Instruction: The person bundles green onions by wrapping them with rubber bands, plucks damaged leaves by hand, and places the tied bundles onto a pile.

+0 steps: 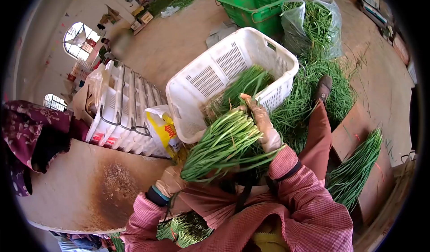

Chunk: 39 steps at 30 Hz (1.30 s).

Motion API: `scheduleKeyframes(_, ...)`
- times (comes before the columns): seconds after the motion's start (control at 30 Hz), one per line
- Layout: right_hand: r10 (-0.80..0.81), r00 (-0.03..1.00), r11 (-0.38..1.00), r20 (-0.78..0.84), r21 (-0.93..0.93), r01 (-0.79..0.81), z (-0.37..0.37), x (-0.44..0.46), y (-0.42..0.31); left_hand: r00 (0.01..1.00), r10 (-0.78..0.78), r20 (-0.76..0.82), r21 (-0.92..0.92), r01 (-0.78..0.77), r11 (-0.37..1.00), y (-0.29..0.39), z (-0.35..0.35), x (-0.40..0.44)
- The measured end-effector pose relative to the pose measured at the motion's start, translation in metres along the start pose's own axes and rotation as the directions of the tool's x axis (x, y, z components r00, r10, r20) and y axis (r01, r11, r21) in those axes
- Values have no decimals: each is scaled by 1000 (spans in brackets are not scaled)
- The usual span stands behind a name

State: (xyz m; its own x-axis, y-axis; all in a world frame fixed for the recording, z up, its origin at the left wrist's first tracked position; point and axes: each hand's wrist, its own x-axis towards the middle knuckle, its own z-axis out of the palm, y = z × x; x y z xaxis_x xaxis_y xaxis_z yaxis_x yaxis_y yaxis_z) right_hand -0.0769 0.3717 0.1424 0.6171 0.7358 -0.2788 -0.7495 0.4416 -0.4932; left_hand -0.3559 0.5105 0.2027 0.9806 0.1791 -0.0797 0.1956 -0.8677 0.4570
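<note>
A large bundle of long green stalks (221, 146) lies across both hands above the lap, its pale cut ends toward the upper right. My left hand (171, 181), in a thin glove, is closed round the leafy lower left end. My right hand (264, 124), also gloved, is against the pale end on the right, its fingers pointing up; whether they grip the stalks is hard to tell. Just beyond, a white slatted basket (204, 79) holds more green stalks (251, 82).
Stacked white crates (130, 104) and a yellow-white bag (163, 128) stand left. Loose greens (333, 84), a filled plastic bag (319, 25) and a green basket (253, 5) are beyond. A tied bundle (358, 169) lies on a board at right. A stained tabletop (71, 184) is at left.
</note>
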Motion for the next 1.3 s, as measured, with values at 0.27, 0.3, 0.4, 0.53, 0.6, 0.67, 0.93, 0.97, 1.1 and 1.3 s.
scheduleKeyframes(0.27,-642,733,625,-224,-708,330,-137,41,-17,986,-138,-89,461,163,872,30,-75,67)
scheduleKeyframes(0.3,-542,814,477,-207,-874,96,-154,26,-38,978,-181,-107,495,210,843,30,-81,72)
scheduleKeyframes(0.4,-262,957,130,-126,-987,-94,-196,-3,-40,963,-180,-198,553,262,791,32,-90,85)
scheduleKeyframes(0.53,-292,930,549,223,-758,353,-68,-40,-7,966,104,-235,653,78,754,44,-83,105)
scheduleKeyframes(0.6,-437,879,170,188,-943,287,-42,-10,31,980,76,-182,703,76,708,54,-83,106)
scheduleKeyframes(0.67,-414,910,414,-20,-895,169,-36,6,34,954,256,-153,854,-3,521,56,-94,102)
scheduleKeyframes(0.93,-330,930,-469,159,-883,-15,-81,-40,-30,893,414,-179,879,-44,474,34,-138,65)
scheduleKeyframes(0.97,-386,859,-351,335,-915,198,-49,-48,-45,893,413,-180,874,-48,484,39,-134,67)
scheduleKeyframes(1.1,-355,665,-311,657,-754,578,26,-30,-35,896,439,-65,917,-120,380,54,-115,78)
scheduleKeyframes(1.3,-452,770,-372,450,-880,296,-86,1,-7,971,205,-124,893,19,449,50,-130,47)
